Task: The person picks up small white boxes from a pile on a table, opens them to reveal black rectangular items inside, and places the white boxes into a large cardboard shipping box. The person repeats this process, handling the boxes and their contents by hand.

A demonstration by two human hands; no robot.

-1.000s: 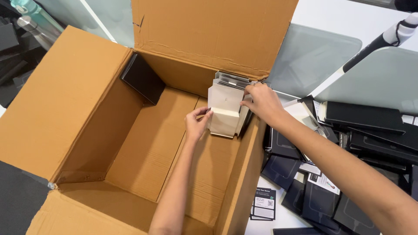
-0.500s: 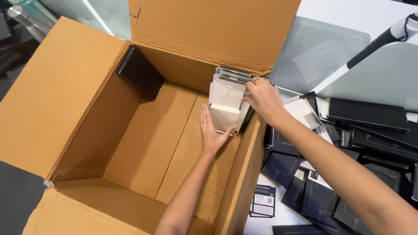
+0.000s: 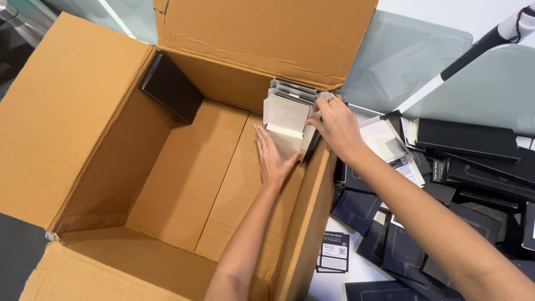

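Where boxed, upright pale booklets

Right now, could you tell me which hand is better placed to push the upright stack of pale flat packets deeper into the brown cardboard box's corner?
Probably the right hand: it already grips the stack of pale flat packets at its top edge, while the left hand lies flat on the box floor at its base.

Carton: brown corrugated cardboard, matt, ribbed. Stack of packs w/ pale matt card fronts, clear glossy plastic edges. Black box in corner: smooth, slight sheen. Sleeves outside: black matt card. Tabletop: frosted glass.
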